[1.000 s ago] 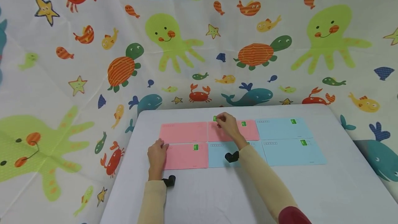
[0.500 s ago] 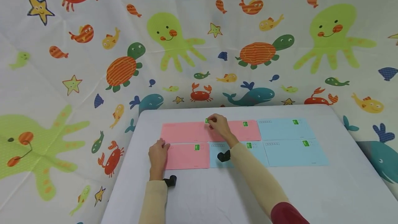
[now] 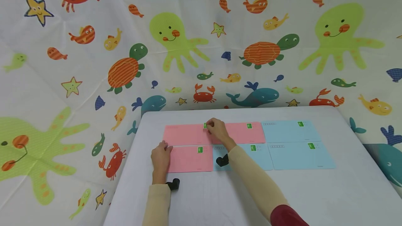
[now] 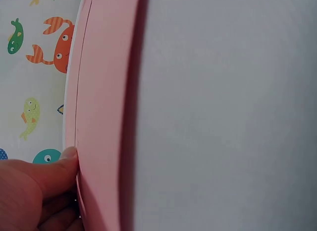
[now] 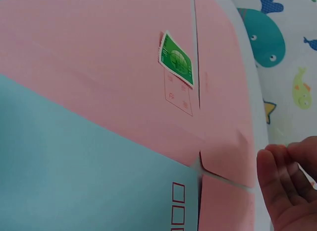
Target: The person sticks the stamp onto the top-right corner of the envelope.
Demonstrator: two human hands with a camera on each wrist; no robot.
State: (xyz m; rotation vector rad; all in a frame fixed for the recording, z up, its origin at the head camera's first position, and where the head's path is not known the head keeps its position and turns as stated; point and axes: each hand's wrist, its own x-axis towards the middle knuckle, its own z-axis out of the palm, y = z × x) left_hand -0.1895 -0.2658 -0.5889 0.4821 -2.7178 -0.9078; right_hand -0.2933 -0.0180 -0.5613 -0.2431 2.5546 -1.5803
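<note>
My right hand [image 3: 217, 128] pinches a small green postage stamp [image 3: 205, 125] over the top right part of the upper left pink envelope [image 3: 183, 135]. From the right wrist, thumb and fingertips of that hand [image 5: 286, 184] meet, and the stamp is hidden there. At the left end of the lower pink envelope [image 3: 186, 161] is my left hand [image 3: 161, 159]. Seen from the left wrist, its thumb and curled fingers hold the envelope's [image 4: 101, 117] edge near the seam between the two pink envelopes. A similar stamp [image 5: 177, 60] lies on the neighbouring pink envelope [image 5: 109, 52].
Pink and blue envelopes lie edge to edge in two rows on the white table [image 3: 201, 198]. Several bear green stamps near their upper right corners, including a blue envelope [image 3: 290, 131] at the far right. A cloth [image 3: 188, 44] printed with sea animals hangs behind and beside the table.
My right hand has moved left and a little nearer with the stamp, from above the second pink envelope to the upper left one. My left hand has stayed at the envelope's left end.
</note>
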